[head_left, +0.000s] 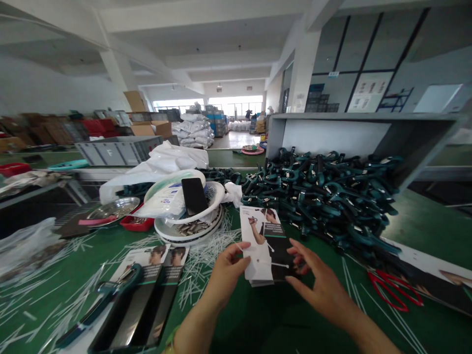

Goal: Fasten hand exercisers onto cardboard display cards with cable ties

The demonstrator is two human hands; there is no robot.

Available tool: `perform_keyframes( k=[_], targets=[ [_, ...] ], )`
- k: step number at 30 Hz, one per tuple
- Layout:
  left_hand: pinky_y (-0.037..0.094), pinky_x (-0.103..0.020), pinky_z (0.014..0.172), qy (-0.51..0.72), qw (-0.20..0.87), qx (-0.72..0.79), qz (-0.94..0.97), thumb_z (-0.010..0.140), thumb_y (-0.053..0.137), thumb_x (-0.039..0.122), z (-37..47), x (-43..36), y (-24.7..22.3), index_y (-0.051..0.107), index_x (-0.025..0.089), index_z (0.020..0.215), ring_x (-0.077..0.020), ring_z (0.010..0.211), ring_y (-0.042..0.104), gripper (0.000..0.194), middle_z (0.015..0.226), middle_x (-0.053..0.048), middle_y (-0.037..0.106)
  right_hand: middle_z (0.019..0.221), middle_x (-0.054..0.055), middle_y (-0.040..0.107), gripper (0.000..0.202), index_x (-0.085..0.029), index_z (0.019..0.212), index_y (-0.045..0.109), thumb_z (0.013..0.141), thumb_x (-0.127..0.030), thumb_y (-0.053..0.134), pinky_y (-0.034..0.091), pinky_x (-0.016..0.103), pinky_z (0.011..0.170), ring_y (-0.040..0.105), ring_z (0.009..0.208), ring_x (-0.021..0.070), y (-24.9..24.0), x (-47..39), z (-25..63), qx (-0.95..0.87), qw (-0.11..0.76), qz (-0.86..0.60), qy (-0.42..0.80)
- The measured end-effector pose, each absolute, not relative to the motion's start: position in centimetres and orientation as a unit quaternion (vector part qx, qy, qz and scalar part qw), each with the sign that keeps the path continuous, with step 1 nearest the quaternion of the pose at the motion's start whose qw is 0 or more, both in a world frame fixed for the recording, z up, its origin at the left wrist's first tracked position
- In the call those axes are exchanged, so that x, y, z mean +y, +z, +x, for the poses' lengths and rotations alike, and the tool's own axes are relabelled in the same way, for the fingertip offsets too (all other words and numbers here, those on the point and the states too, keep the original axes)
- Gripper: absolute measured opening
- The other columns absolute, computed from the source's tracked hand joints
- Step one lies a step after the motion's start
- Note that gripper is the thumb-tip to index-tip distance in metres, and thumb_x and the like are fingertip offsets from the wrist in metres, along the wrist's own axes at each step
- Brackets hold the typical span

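Centrally, a stack of printed cards (253, 270) lies on the worktop (287, 327) between two separate hands.
The left hand (223, 278) has thumb and fingertips at the stack's left edge, perhaps to steady it, though whether they pinch cannot be told; the right hand (326, 287) is open, fingers spread by the right edge, contact unclear. The stack's printed face is up, likely so that the white ties (279, 265) on it are in view and reachable. Beyond the right hand, green clamps (324, 191) spill from a tipped grey crate (427, 152), which probably brings them within reach. Red scissors (402, 281) lie right of that hand; a phone (194, 195) leans among bowls beyond the left.
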State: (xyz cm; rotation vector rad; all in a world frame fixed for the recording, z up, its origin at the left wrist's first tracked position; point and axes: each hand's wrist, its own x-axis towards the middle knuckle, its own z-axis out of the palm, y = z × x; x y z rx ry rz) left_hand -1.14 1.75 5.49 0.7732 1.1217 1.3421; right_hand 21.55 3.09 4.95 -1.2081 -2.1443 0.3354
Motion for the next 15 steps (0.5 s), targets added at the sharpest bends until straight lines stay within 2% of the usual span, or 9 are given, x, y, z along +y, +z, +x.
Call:
perform_keyframes(
  k=[2,4,8,11,13,15],
  targets=[
    [0.046,-0.023,0.059,0.573,0.573,0.486,0.327,0.053,0.077,0.025,-1.3,2.5,4.3,0.064,0.012,0.096,-0.0129,0.063,0.061,0.046,0.081,-0.003,0.067,0.114,0.01,0.062,0.059,-0.02,0.138,0.035,0.083,-0.034,0.049,0.056,0.03,0.066,0.063,0.083,0.0175,4.3,3.9,23.5,-0.791,0.304,-0.51,0.144],
    [0.046,-0.024,0.058,0.568,0.557,0.501,0.341,0.054,0.076,0.027,-1.3,3.1,3.3,0.065,0.012,0.096,-0.0135,0.063,0.06,0.046,0.079,-0.002,0.066,0.111,0.01,0.064,0.052,-0.019,0.133,0.044,0.084,-0.035,0.043,0.056,0.033,0.067,0.064,0.084,0.0202,3.6,4.7,25.9,-0.773,0.257,-0.569,0.114],
    [0.045,-0.026,0.06,0.536,0.464,0.566,0.422,0.059,0.071,0.031,-1.4,3.9,2.0,0.067,0.012,0.098,-0.0142,0.063,0.057,0.044,0.075,-0.003,0.065,0.109,0.018,0.065,0.044,-0.011,0.113,0.063,0.084,-0.035,0.041,0.051,0.045,0.082,0.063,0.097,0.0306,2.4,6.3,31.6,-0.745,0.089,-0.661,-0.014],
    [0.046,-0.027,0.063,0.516,0.36,0.606,0.487,0.063,0.068,0.032,-1.4,4.0,1.2,0.068,0.014,0.098,-0.0128,0.063,0.053,0.039,0.09,-0.006,0.063,0.111,0.018,0.064,0.042,-0.011,0.113,0.063,0.085,-0.035,0.044,0.051,0.044,0.082,0.063,0.098,0.0319,2.0,8.0,34.4,-0.718,0.019,-0.694,-0.049],
    [0.047,-0.029,0.064,0.516,0.316,0.613,0.508,0.063,0.068,0.032,-1.2,4.0,0.8,0.069,0.015,0.098,-0.0104,0.061,0.051,0.039,0.104,-0.009,0.058,0.114,0.018,0.062,0.041,-0.01,0.116,0.061,0.086,-0.033,0.044,0.05,0.042,0.083,0.062,0.099,0.0305,2.4,9.5,34.8,-0.709,0.014,-0.702,-0.061],
    [0.048,-0.03,0.064,0.524,0.293,0.617,0.51,0.063,0.069,0.032,-0.9,4.0,0.3,0.068,0.015,0.1,-0.0082,0.057,0.047,0.041,0.109,-0.01,0.053,0.117,0.02,0.06,0.041,-0.007,0.119,0.058,0.089,-0.03,0.041,0.048,0.04,0.087,0.061,0.101,0.0289,3.4,11.3,33.8,-0.714,0.031,-0.696,-0.075]
  ],
)
